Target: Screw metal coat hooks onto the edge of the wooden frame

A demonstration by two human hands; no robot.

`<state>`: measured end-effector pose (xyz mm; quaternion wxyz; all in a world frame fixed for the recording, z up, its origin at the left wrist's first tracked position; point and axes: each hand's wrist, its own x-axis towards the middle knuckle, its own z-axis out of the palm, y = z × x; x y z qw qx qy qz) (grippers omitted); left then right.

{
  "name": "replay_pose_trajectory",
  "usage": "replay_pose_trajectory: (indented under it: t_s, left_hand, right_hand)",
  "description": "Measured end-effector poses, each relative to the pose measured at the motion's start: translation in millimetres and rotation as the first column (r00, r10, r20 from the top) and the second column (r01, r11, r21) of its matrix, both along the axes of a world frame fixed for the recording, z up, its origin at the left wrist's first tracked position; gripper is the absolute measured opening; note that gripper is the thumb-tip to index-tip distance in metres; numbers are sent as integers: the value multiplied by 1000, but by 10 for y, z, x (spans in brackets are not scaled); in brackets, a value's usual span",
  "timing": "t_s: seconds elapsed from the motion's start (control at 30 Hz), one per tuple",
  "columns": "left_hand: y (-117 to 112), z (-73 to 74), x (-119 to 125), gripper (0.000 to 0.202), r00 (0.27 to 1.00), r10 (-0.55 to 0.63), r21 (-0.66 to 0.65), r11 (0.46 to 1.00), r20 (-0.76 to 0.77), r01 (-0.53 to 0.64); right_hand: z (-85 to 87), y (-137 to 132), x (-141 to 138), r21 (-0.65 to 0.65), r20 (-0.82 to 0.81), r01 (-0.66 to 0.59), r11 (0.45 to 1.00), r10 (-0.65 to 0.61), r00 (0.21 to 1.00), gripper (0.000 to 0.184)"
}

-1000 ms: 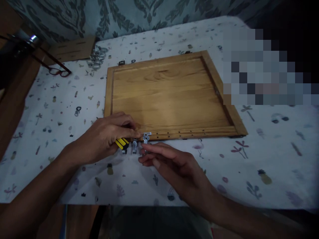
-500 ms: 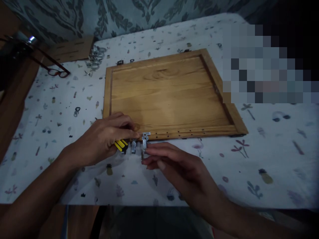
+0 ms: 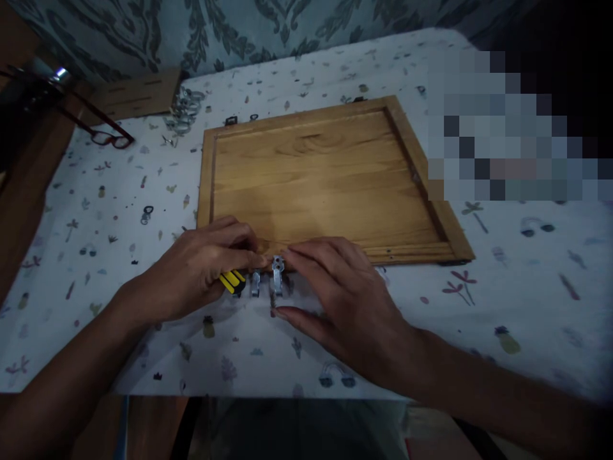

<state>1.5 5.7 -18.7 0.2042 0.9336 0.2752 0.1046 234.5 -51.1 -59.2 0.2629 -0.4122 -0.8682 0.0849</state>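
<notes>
A wooden framed panel (image 3: 316,172) lies flat on a white patterned tablecloth (image 3: 96,243). My left hand (image 3: 201,268) is closed round a tool with a yellow-and-black handle (image 3: 233,280) at the panel's near left edge. A small silver metal bracket (image 3: 277,271) stands against that edge, with a second silver piece (image 3: 256,282) just left of it. My right hand (image 3: 335,294) lies over the edge beside the bracket, fingers stretched, index finger and thumb on either side of it. The row of small holes along the near rail is mostly hidden under this hand.
Red-framed glasses (image 3: 108,135) lie at the far left. A pile of silver metal parts (image 3: 184,110) and a brown board (image 3: 134,96) sit near the patterned wall. Small black fittings (image 3: 146,214) dot the cloth. The table's near edge runs along the bottom.
My right hand has moved forward and up from below the bracket, now lying over the panel's near rail around the bracket. My left hand has stayed in place on the tool.
</notes>
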Motion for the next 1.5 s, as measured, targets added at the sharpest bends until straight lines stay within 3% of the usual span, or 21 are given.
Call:
replay_pose_trajectory:
  t_s: [0.3,0.9,1.23,1.4,1.5]
  left_hand:
    - [-6,-1,1,42,1000,-17,-13,1000,4,17]
    - [-25,18,9,46,1000,-26,33,999,-8,27]
    - [-38,40,23,38,999,-29,39,999,-19,29]
    - [-47,50,38,33,998,-11,35,999,-61,14]
    - [-55,57,38,33,998,-13,30,999,-56,14]
  right_hand:
    - [-55,43,-22,-79,-38,31,996,-34,999,36]
    - [-73,51,-19,-110,-76,31,993,-39,996,39]
    - [-66,54,53,-47,-91,-30,998,25,996,39]
    - [-40,22,132,78,-75,-71,994,77,994,21]
    - [-48,14,142,95,-61,-67,993,73,996,20]
